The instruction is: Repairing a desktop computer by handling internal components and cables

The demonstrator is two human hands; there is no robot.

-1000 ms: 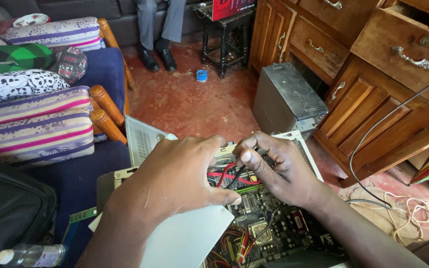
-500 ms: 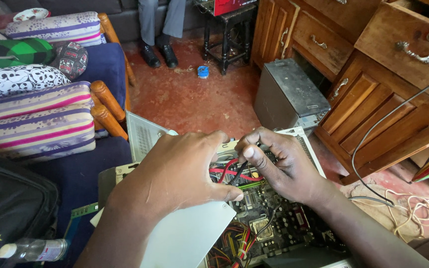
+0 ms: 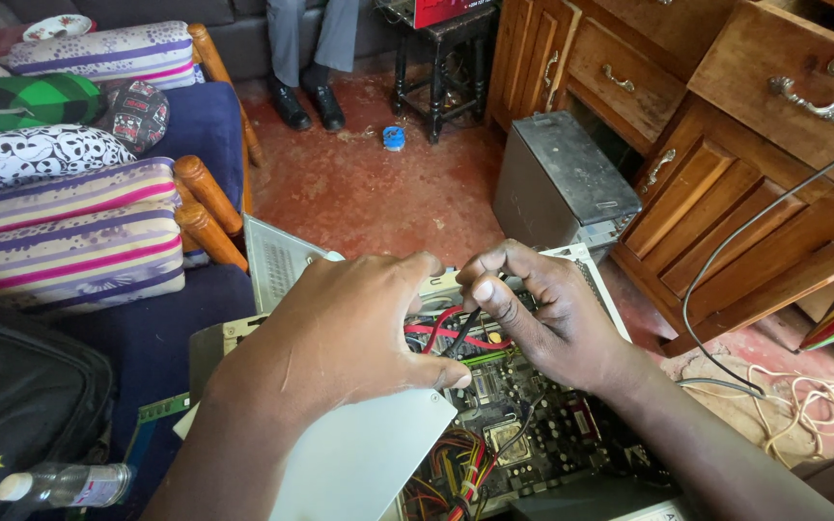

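A bottle [image 3: 65, 484] lies beside a black bag [image 3: 21, 405]. Over the open computer [image 3: 494, 425], the left hand [image 3: 345, 333] curls narrow by red cables [image 3: 446, 336]; the right hand [image 3: 538, 309] pinches a black cable [image 3: 462, 328]. Beyond stand a grey box [image 3: 562, 178], a cabinet [image 3: 726, 125] and cushions [image 3: 65, 241].

bright daylight; soft shadows; sharp focus; slight wide-angle edge distortion

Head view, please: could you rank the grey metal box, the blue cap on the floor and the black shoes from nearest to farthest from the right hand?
From the right hand:
1. Grey metal box, just beyond it, beside the wooden cabinet.
2. Blue cap, farther up on the red floor.
3. Black shoes, farthest, at the top by the stool.
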